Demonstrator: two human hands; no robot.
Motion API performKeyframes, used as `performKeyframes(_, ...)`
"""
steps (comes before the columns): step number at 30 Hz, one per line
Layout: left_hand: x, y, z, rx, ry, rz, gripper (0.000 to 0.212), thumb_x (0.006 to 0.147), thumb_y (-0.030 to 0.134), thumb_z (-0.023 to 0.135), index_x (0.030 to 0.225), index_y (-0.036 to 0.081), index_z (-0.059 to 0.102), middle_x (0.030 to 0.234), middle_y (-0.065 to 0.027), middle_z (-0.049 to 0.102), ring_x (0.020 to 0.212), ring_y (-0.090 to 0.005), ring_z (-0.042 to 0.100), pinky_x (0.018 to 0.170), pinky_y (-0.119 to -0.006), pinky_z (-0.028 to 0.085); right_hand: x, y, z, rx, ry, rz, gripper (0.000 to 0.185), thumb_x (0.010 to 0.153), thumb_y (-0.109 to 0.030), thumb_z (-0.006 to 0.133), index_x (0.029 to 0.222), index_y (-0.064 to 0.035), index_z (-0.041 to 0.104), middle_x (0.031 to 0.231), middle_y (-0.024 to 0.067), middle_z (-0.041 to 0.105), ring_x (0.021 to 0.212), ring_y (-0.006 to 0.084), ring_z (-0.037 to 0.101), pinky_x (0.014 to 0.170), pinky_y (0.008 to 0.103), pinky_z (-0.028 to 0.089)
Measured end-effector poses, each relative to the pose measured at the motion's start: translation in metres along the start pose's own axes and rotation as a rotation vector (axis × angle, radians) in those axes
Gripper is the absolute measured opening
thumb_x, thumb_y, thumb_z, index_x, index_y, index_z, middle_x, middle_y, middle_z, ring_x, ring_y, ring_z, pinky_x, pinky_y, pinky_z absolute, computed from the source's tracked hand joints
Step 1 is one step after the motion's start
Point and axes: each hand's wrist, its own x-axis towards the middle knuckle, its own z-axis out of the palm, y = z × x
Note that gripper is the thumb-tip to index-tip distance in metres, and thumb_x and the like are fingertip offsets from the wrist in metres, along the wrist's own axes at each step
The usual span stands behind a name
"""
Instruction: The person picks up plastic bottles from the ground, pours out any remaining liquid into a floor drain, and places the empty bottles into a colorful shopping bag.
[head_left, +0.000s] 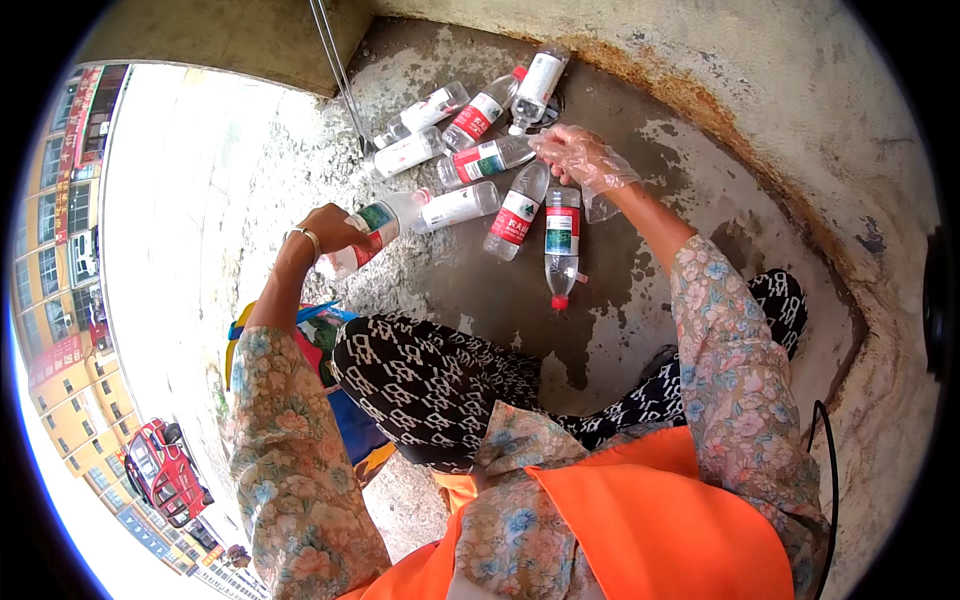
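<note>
My left hand (334, 231) is closed around a clear plastic bottle (375, 225) with a red and green label, its red cap end pointing right. My right hand (576, 156), in a thin clear plastic glove, is at the neck end of a lying plastic bottle (482, 160); whether it grips the bottle cannot be told. Just below that hand lie a bottle with a red label (516, 216) and a red-capped bottle (562, 232). Another bottle (540, 81) lies above it, with several more bottles spread to the left, one of them white-labelled (457, 207). A clear bottle (600, 204) is partly hidden behind my right wrist.
A concrete wall (795, 105) with a stained base curves along the top and right. Thin metal tongs (341, 75) reach down near the bottles at upper left. A colourful bag (352, 420) rests beside my left knee. Beyond are a red vehicle (166, 472) and buildings.
</note>
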Motion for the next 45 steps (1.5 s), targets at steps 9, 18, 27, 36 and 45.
performKeyframes(9,0.007,0.005,0.020,-0.433,0.050,0.113,0.045,0.057,0.032,0.082,0.084,-0.002,0.070,0.076,-0.0123,0.067,0.068,-0.0207,0.062,0.067,-0.033,0.047,-0.013,0.000,0.026,0.189,-0.184,0.079,0.034,0.086,-0.031,0.063,0.110,-0.0064,0.059,0.087,-0.0024,0.057,0.070,0.0043,0.051,0.056,0.0209,0.046)
performKeyframes(18,-0.010,0.018,0.003,-1.194,-0.174,0.027,0.025,0.071,0.014,0.074,0.080,-0.008,0.065,0.075,-0.0108,0.066,0.062,-0.0174,0.060,0.062,-0.030,0.048,-0.004,-0.003,0.044,0.394,-0.136,0.013,0.039,0.085,-0.032,0.063,0.114,-0.0073,0.057,0.086,-0.0013,0.057,0.069,0.0053,0.052,0.059,0.0206,0.046)
performKeyframes(27,-0.014,0.037,0.017,-1.110,-0.201,0.030,0.031,0.074,0.017,0.074,0.084,-0.011,0.064,0.078,-0.0154,0.066,0.061,-0.0195,0.062,0.058,-0.031,0.051,-0.020,-0.005,0.040,0.332,-0.132,0.044,0.036,0.085,-0.028,0.066,0.111,-0.0050,0.059,0.080,-0.0022,0.056,0.066,0.0047,0.051,0.057,0.0201,0.046)
performKeyframes(36,-0.023,0.033,0.014,-1.070,-0.212,0.177,0.027,0.078,0.013,0.071,0.091,-0.006,0.057,0.080,-0.0093,0.065,0.064,-0.0150,0.063,0.060,-0.028,0.051,-0.017,-0.024,0.039,0.644,-0.302,0.005,0.045,0.086,-0.024,0.064,0.125,-0.0049,0.051,0.103,0.0024,0.059,0.084,0.0088,0.055,0.073,0.0228,0.050)
performKeyframes(45,-0.034,0.042,0.013,-1.189,-0.366,0.072,0.032,0.074,0.030,0.076,0.069,0.002,0.062,0.071,-0.0031,0.060,0.062,-0.0119,0.056,0.059,-0.028,0.043,-0.023,-0.041,0.028,0.527,-0.364,-0.046,0.042,0.086,-0.031,0.063,0.118,-0.0054,0.057,0.087,-0.0015,0.056,0.074,0.0069,0.052,0.067,0.0218,0.047)
